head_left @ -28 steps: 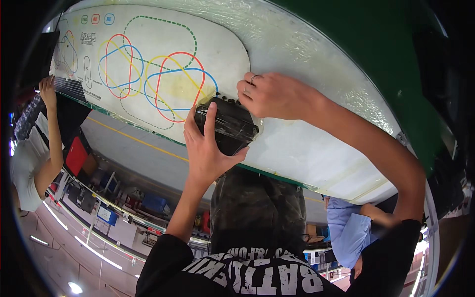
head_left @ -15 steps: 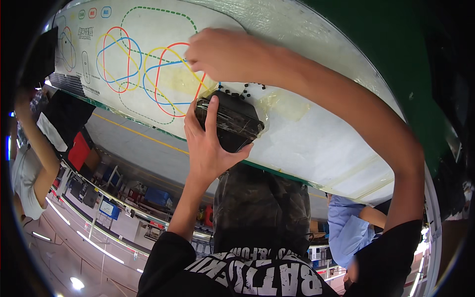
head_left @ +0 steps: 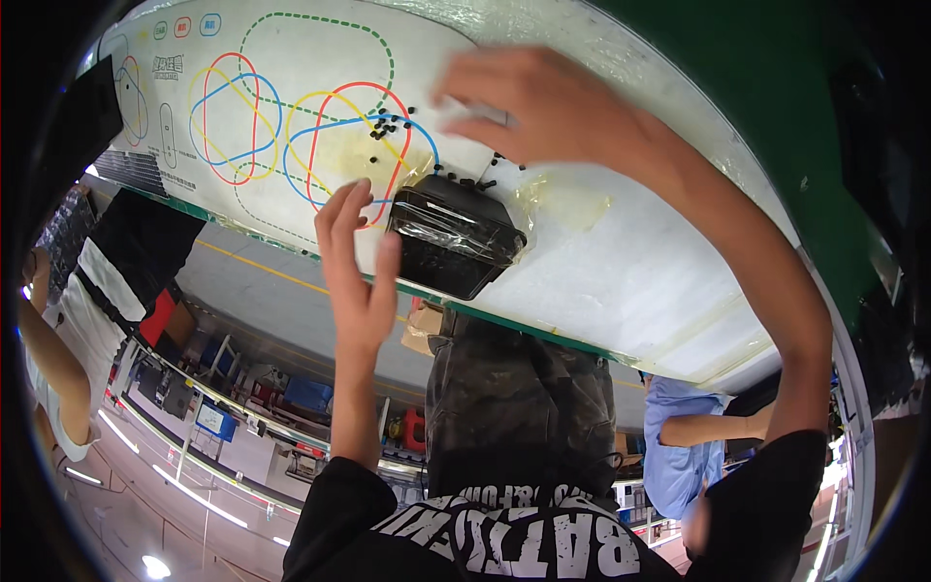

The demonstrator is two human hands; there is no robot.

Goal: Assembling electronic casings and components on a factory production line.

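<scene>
A black plastic box with clear tape across it sits at the near edge of the white table. My left hand is just left of the box, its fingers apart and nothing in them. Farther away, my right hand hovers over the table, blurred by motion. A gap shows between its thumb and fingers, and no object can be made out there. Small black pieces lie in a loose cluster on the coloured lines, left of my right hand. More small black pieces lie along the far side of the box.
The white tabletop carries printed coloured loops and yellowish tape patches. A dark object stands at the table's left end. People in white and blue are beyond, with shelving behind me.
My left hand has let go of the box and moved left. My right hand has swung right, uncovering the cluster of small black pieces. The box has shifted slightly right.
</scene>
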